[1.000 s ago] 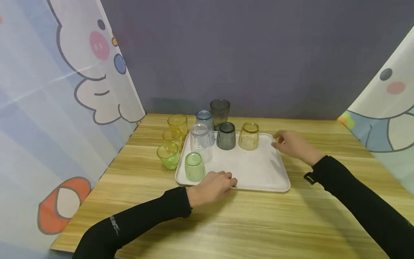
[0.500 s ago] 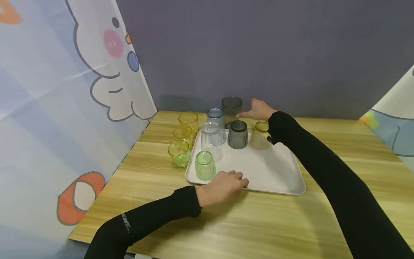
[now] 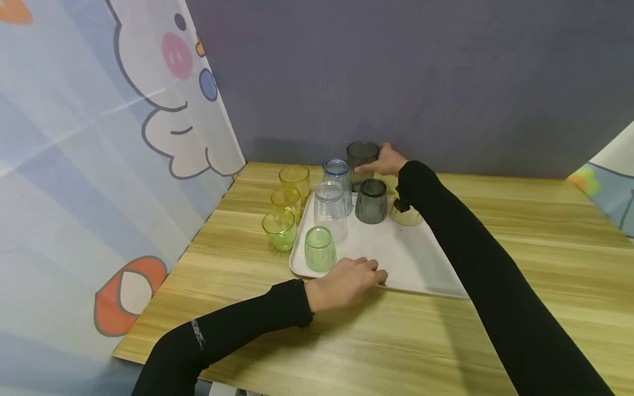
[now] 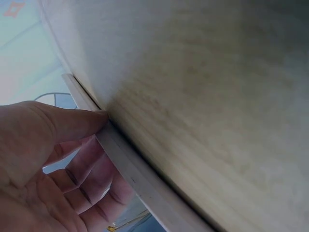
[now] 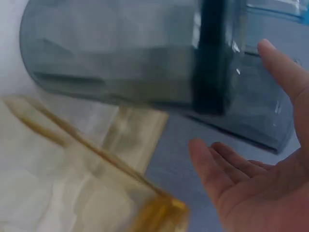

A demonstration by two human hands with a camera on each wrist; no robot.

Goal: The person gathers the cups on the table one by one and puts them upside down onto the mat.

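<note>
A white tray (image 3: 416, 267) lies on the wooden table. My left hand (image 3: 346, 281) grips its near rim; in the left wrist view the thumb lies on top of the tray rim (image 4: 135, 179) and the fingers (image 4: 82, 174) curl beneath. Several cups stand upside down on the tray: green (image 3: 319, 249), clear (image 3: 331, 210), blue-rimmed (image 3: 338, 175), dark grey (image 3: 371, 201), and amber (image 3: 408, 217) partly hidden by my right arm. My right hand (image 3: 385, 160) reaches past them to an upright grey cup (image 3: 361, 154) at the back, its fingers (image 5: 217, 169) spread beside the grey cup (image 5: 260, 111), not closed round it.
Left of the tray stand three upright cups: two yellow ones (image 3: 294, 179) (image 3: 285, 199) and a green one (image 3: 279, 229). A purple wall (image 3: 421, 82) closes the back, and cartoon-printed curtains (image 3: 99, 137) hang at both sides. Bare tabletop (image 3: 535, 231) lies right of the tray.
My right hand has moved from the tray's right edge across the amber cup to the upright grey cup at the back. The left hand has stayed on the tray's near rim.
</note>
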